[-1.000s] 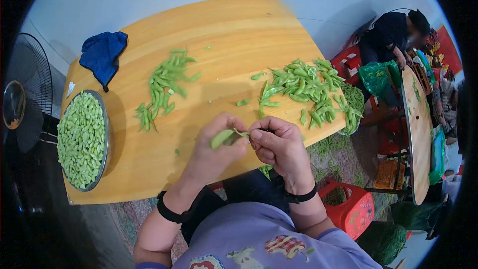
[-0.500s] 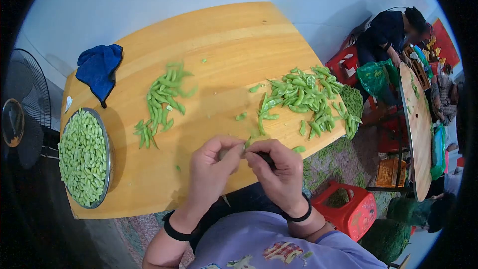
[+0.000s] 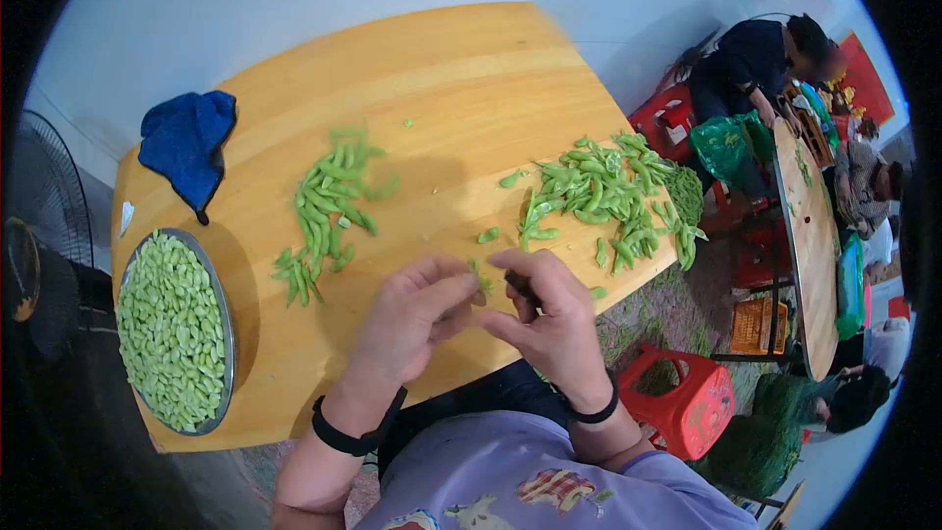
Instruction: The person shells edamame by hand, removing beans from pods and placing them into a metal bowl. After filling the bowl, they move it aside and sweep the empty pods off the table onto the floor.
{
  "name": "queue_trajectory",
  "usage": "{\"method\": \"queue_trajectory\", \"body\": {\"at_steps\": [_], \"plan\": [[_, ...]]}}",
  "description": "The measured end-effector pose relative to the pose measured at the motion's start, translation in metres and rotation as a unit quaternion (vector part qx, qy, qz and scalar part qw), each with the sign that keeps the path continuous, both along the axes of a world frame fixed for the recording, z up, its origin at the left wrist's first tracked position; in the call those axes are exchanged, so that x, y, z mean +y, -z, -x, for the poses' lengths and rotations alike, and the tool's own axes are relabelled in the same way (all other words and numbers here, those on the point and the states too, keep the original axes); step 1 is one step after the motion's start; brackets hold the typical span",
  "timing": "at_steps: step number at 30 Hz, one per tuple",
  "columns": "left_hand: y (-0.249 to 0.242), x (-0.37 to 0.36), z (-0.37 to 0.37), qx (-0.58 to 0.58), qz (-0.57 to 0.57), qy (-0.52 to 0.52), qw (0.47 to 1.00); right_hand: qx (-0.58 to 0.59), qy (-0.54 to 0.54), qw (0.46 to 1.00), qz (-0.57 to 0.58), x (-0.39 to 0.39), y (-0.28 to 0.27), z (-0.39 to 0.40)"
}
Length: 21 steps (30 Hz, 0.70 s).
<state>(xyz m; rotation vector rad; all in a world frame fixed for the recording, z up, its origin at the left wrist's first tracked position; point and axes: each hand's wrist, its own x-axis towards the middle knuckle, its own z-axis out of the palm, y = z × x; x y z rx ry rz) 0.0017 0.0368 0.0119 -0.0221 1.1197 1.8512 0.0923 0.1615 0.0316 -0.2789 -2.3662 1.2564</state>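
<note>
Near the table's front edge, my left hand (image 3: 417, 309) pinches a small green pod (image 3: 483, 281) at its fingertips. Just to the right, my right hand (image 3: 554, 319) is curled around a small dark object (image 3: 520, 286), too small to name, with its thumb apart from the index finger. Beyond my hands lies a pile of green pods (image 3: 594, 191) at the right of the wooden table (image 3: 432, 69). A smaller group of pods (image 3: 319, 211) lies left of centre. At the far left, a metal bowl (image 3: 228, 334) is heaped with shelled green beans (image 3: 172, 329).
A blue cloth (image 3: 191, 147) lies at the table's back left corner, near a fan (image 3: 49, 196). On the right are a red stool (image 3: 687, 402), an orange basket (image 3: 758, 326) and a second table (image 3: 810, 265) with people (image 3: 746, 64) beside it.
My hands have moved slightly apart, and my right thumb and index finger have spread. The pod now shows at my left fingertips. The whole view has shifted a little.
</note>
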Motion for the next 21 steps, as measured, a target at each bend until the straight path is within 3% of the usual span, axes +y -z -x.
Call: {"method": "queue_trajectory", "body": {"at_steps": [5,7,9,13,15,17,19,21], "plan": [[0.004,-0.003,-0.003,0.09,0.017,0.043,0.995,0.056,-0.011,0.995,-0.086,-0.002,0.005,-0.006],[-0.003,-0.004,-0.007,0.184,0.093,0.031,0.978,0.029,0.015,0.995,-0.093,0.001,0.005,-0.012],[-0.005,-0.003,-0.013,0.209,0.095,0.045,0.972,0.053,-0.032,0.995,-0.073,0.003,0.014,-0.018],[-0.007,-0.012,-0.02,0.282,0.088,0.08,0.952,0.059,-0.006,0.998,-0.036,0.003,0.018,-0.032],[0.007,-0.018,-0.016,0.286,0.059,0.097,0.952,0.016,-0.019,0.993,0.117,0.0,0.028,-0.035],[0.012,-0.016,-0.021,0.29,0.029,0.103,0.951,0.062,0.028,0.996,0.049,-0.015,0.042,-0.033],[0.007,-0.015,-0.029,0.194,0.035,0.031,0.98,0.113,0.097,0.989,0.019,-0.031,0.05,-0.03],[0.012,-0.014,-0.037,0.208,0.061,0.027,0.976,0.15,0.129,0.98,0.035,-0.046,0.053,-0.03]]}}
